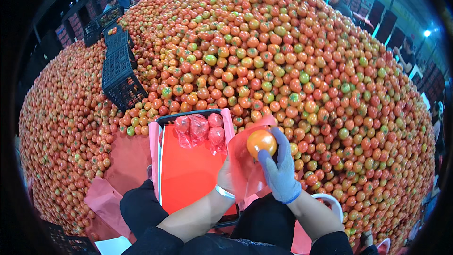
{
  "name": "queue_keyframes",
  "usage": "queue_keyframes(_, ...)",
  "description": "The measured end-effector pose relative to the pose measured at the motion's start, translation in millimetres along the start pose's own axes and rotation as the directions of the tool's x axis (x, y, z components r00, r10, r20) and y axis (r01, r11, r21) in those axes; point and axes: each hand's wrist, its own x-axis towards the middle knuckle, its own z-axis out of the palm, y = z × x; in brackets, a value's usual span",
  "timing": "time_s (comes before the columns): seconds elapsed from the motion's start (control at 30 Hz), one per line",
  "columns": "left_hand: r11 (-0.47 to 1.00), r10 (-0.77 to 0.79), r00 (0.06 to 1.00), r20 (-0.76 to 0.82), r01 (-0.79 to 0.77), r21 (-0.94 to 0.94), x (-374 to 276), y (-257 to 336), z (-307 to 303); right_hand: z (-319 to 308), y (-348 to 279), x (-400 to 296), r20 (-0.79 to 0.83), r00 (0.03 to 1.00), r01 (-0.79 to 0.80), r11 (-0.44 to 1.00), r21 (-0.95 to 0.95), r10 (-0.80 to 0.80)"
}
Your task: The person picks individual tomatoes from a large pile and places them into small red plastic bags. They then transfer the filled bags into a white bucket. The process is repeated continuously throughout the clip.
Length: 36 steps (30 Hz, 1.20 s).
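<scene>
My right hand (279,170), in a grey knitted glove, grips an orange-red tomato (261,142) between thumb and fingers. Under and behind the tomato spreads a sheet of thin red wrapping film (244,170). My left hand (225,177) has a band at the wrist and is at the sheet's left side; its fingers are mostly hidden behind it. Before me, to the left, is a black crate (191,113) lined with pink paper and a bright red sheet (187,170). Several tomatoes wrapped in red film (199,127) lie along its far end.
A huge heap of loose tomatoes (254,56) rises ahead and curves around both sides. Black plastic crates (120,74) rest on it at the left. A white bucket (331,202) stands beside my right forearm. Pink paper (104,198) lies at the lower left. Several people are around the heap's far edges.
</scene>
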Motion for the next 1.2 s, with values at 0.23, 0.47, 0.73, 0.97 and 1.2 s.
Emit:
queue_keyframes(0.23, 0.997, 0.029, 0.992, -0.123, -0.038, -0.068, -29.0, 4.9, -35.7, 35.9, -34.4, -18.0, 0.475, 0.817, 0.576, 0.473, -0.667, -0.327)
queue_keyframes(0.47, 0.088, 0.365, 0.929, 0.055, -0.093, 0.992, -30.4, 64.5, -57.6, 33.5, -112.8, -33.9, 0.174, 0.924, 0.363, 0.644, -0.674, -0.340)
queue_keyframes(0.73, 0.259, 0.635, 0.772, -0.017, -0.192, 0.947, -31.6, 47.0, -50.3, 128.0, -14.9, -32.1, -0.098, 0.914, -0.309, 0.831, 0.462, 0.395)
queue_keyframes(0.97, 0.456, 0.468, 0.860, -0.204, -0.037, 0.889, -42.5, 34.0, -151.9, 155.9, 86.3, -28.4, 0.195, 0.721, -0.575, 0.417, 0.704, 0.666)
queue_keyframes(1.2, 0.073, 0.865, 0.456, -0.209, 0.297, 0.952, -18.7, 130.4, -271.1, 176.9, 27.6, -12.7, 0.535, 0.515, -0.855, 0.443, 0.268, 0.670)
